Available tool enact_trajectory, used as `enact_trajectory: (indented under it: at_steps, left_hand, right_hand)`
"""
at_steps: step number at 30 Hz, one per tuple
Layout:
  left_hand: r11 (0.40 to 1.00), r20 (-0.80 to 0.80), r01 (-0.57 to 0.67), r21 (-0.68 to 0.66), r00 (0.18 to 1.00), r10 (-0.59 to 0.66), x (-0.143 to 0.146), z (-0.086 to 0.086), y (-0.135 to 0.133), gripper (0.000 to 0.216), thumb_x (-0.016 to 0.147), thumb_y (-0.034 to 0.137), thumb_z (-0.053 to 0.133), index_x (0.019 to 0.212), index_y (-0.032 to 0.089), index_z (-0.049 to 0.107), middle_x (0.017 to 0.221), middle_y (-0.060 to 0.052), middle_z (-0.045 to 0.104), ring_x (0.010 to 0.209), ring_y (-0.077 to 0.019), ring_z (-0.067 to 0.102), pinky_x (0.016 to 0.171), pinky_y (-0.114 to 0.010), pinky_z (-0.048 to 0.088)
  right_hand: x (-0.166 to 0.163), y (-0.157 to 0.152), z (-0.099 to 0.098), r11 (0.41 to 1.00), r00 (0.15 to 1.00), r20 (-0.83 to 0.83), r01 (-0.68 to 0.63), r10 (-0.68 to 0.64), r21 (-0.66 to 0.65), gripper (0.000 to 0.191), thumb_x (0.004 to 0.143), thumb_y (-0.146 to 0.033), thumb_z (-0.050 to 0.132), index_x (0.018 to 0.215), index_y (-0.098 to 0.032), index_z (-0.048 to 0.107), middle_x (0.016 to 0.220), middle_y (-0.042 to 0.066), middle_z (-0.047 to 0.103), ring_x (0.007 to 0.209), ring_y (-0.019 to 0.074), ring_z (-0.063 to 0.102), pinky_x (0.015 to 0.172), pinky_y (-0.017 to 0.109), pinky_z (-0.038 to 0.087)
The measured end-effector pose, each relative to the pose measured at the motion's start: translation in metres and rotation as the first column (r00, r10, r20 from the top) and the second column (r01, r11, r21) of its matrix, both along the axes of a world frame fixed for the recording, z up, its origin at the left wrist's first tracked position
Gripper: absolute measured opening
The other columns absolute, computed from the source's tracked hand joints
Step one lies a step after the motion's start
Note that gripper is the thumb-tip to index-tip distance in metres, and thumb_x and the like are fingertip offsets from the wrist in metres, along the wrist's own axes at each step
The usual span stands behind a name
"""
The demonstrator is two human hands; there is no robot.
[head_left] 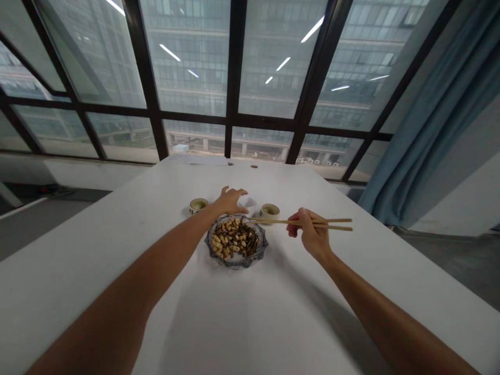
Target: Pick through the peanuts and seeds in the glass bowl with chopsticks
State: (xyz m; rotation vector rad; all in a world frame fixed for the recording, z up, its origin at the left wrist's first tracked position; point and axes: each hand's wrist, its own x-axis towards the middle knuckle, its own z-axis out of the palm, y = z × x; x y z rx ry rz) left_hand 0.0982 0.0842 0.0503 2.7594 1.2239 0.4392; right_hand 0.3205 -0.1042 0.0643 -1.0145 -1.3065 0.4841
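Observation:
My right hand point(310, 229) is closed around a pair of wooden chopsticks point(332, 224), held nearly level. Their tips reach the far right rim of a glass bowl point(236, 264) with a scalloped edge. In that bowl lie pale, peanut-like pieces point(222, 240) and thin dark pieces point(252, 242). A small dark bit seems to be at the chopstick tips, too small to make out. Beyond the bowl, my left hand point(230, 201) has its fingers apart, thumb and forefinger beside a small white bowl point(250, 204). Whether they touch it I cannot tell.
Small greenish cups stand on both sides: a left cup point(198, 204) with dark markings and a right cup point(269, 211). Papers point(203, 160) lie at the far end of the white table point(219, 323). Large windows stand behind; a blue curtain point(422, 120) hangs at right.

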Motion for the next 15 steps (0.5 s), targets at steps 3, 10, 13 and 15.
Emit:
enact_trajectory:
  at_steps: [3, 10, 13, 15]
  left_hand:
    - [0.999, -0.100, -0.032, 0.034, 0.994, 0.035, -0.012, 0.002, 0.006, 0.069, 0.081, 0.052, 0.070, 0.140, 0.022, 0.051, 0.149, -0.013, 0.056, 0.140, -0.0329, 0.046, 0.123, -0.057, 0.014]
    - [1.000, -0.163, 0.011, 0.016, 0.987, -0.008, -0.033, 0.001, 0.001, 0.054, 0.088, 0.034, 0.059, 0.138, 0.014, 0.057, 0.146, -0.014, 0.058, 0.133, -0.0281, 0.055, 0.113, -0.038, 0.041]
    - [0.999, -0.139, 0.028, 0.045, 0.990, -0.022, -0.042, 0.001, -0.004, 0.057, 0.089, 0.038, 0.058, 0.140, 0.015, 0.054, 0.149, -0.014, 0.055, 0.137, -0.0274, 0.052, 0.116, -0.038, 0.039]
    - [0.995, -0.084, 0.045, 0.087, 0.996, -0.038, -0.052, 0.001, -0.009, 0.057, 0.090, 0.042, 0.057, 0.140, 0.016, 0.054, 0.150, -0.013, 0.054, 0.139, -0.0269, 0.051, 0.117, -0.039, 0.038]
  right_hand:
    - [0.000, -0.010, 0.013, 0.998, 0.978, 0.201, -0.038, 0.047, -0.051, 0.059, 0.091, -0.070, 0.055, 0.067, -0.018, 0.067, 0.051, 0.004, 0.063, 0.039, 0.0134, 0.056, 0.037, 0.025, 0.043]
    - [-0.011, -0.019, 0.016, 0.991, 0.762, 0.633, -0.094, 0.136, -0.099, 0.052, 0.097, -0.052, 0.054, 0.058, -0.019, 0.064, 0.052, 0.003, 0.064, 0.042, 0.0111, 0.054, 0.043, 0.024, 0.039]
    - [-0.013, -0.019, 0.012, 0.975, 0.796, 0.571, -0.108, 0.202, -0.195, 0.052, 0.095, -0.054, 0.054, 0.058, -0.019, 0.064, 0.049, 0.003, 0.064, 0.041, 0.0120, 0.055, 0.040, 0.024, 0.040]
    - [-0.012, -0.018, 0.011, 0.968, 0.866, 0.459, -0.101, 0.199, -0.228, 0.052, 0.095, -0.057, 0.054, 0.062, -0.019, 0.065, 0.052, 0.004, 0.066, 0.044, 0.0143, 0.060, 0.042, 0.025, 0.046]
